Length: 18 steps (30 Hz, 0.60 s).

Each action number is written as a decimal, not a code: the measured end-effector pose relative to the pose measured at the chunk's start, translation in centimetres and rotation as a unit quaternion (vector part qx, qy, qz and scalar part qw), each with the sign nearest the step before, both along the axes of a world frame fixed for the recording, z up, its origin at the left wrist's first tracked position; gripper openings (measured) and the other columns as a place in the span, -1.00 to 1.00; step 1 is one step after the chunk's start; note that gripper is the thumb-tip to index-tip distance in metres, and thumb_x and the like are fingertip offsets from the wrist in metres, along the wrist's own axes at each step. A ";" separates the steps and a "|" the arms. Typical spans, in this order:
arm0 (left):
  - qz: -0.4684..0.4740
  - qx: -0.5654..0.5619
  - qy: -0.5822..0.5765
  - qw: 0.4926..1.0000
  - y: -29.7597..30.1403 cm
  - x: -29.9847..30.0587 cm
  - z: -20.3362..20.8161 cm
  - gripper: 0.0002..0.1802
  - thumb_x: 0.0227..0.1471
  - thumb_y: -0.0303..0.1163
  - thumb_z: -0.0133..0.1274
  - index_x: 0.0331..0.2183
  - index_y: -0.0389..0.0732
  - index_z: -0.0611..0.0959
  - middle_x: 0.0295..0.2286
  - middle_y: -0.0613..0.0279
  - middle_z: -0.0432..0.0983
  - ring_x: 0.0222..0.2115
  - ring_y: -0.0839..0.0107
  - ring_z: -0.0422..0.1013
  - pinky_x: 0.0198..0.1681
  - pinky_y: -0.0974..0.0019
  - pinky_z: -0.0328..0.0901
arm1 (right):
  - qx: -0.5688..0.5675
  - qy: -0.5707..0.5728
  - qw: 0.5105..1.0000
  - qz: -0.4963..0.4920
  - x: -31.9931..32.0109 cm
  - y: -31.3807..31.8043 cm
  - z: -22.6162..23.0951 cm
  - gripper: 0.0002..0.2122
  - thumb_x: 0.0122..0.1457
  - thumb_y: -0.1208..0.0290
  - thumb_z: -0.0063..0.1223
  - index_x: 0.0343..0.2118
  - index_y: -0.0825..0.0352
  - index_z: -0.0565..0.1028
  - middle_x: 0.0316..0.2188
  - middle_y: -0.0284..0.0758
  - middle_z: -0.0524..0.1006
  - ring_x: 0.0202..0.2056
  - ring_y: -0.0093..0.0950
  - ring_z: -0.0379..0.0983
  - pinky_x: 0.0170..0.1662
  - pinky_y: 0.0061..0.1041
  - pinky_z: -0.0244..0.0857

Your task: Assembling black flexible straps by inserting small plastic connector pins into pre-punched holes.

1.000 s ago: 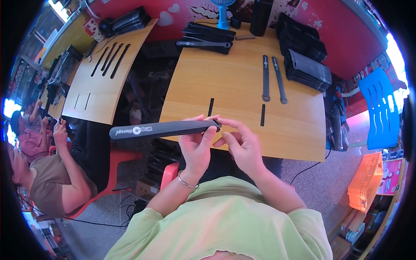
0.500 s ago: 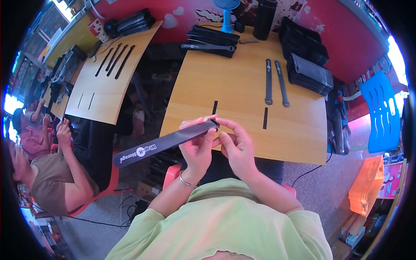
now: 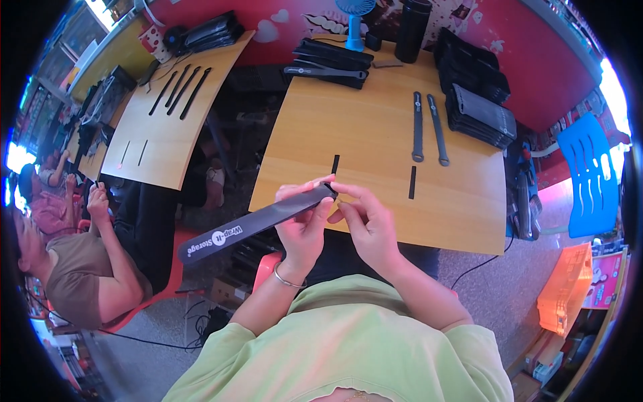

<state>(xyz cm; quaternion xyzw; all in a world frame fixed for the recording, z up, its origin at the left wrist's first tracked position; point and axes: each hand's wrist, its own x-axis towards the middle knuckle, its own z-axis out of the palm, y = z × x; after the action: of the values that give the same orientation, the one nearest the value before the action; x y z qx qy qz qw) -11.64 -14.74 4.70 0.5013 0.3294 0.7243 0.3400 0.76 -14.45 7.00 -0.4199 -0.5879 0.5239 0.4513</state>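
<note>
A long dark grey strap (image 3: pixel 258 218) with white print is pinched near its looped end by my left hand (image 3: pixel 303 231). Its rounded free end stretches out to the left, over the gap beside the table. My right hand (image 3: pixel 368 224) is closed close to the loop, with the index fingertip against the strap's end. Between its thumb and fingers there may be something small, too fine to make out. Two flat grey straps, a left one (image 3: pixel 417 127) and a right one (image 3: pixel 437 130), lie side by side on the wooden table (image 3: pixel 321 120) beyond my hands.
Bundles of black straps (image 3: pixel 331 60) lie at the table's back left, and stacked grey straps (image 3: pixel 479 114) at the right. A blue fan (image 3: pixel 355 27) and black bottle (image 3: pixel 412 30) stand behind. Left, a co-worker (image 3: pixel 94 268) sits by another table (image 3: pixel 157 151). An orange crate (image 3: pixel 566 288) is at right.
My right thumb and fingers have drawn slightly away from the strap's looped end. The strap's free end has shifted a little right and up. My left hand keeps its hold.
</note>
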 end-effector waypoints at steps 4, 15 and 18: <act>0.000 0.018 -0.004 1.000 0.1 0.2 0.3 -0.64 -0.01 -0.68 0.05 -0.17 -0.22 0.36 -0.24 0.19 0.34 -0.07 0.09 0.39 -0.06 0.25 0.31 | 0.031 0.027 0.999 -0.017 -0.4 -0.3 0.1 -0.71 0.22 0.60 -0.18 -0.01 0.22 0.38 -0.59 -0.41 0.53 -0.66 -0.79 0.15 -0.58 -0.76 0.05; -0.013 -0.044 -0.062 0.997 -0.5 1.1 0.4 -0.67 0.02 -0.63 0.04 -0.15 -0.23 0.35 -0.23 0.13 0.43 -0.09 0.18 0.40 -0.12 0.35 0.32 | -0.060 0.134 0.989 -0.004 -0.5 -0.3 -0.1 -0.72 0.24 0.60 -0.22 0.00 0.28 0.34 -0.58 -0.41 0.47 -0.64 -0.81 0.20 -0.59 -0.81 0.01; -0.049 -0.073 0.004 0.996 -0.4 -0.6 -0.1 -0.59 0.02 -0.62 0.05 -0.09 -0.23 0.33 -0.23 0.12 0.45 -0.14 0.29 0.42 -0.12 0.34 0.35 | 0.007 0.075 0.997 0.027 0.8 0.7 1.1 -0.72 0.20 0.58 -0.12 -0.02 0.27 0.39 -0.53 -0.39 0.53 -0.49 -0.65 0.45 -0.45 -0.69 0.26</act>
<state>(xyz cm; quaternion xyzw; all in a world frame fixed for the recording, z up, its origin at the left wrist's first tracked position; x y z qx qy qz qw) -12.25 -15.18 4.65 0.4938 0.3577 0.6789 0.4091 1.57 -13.71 8.13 -0.3600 -0.5670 0.5618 0.4830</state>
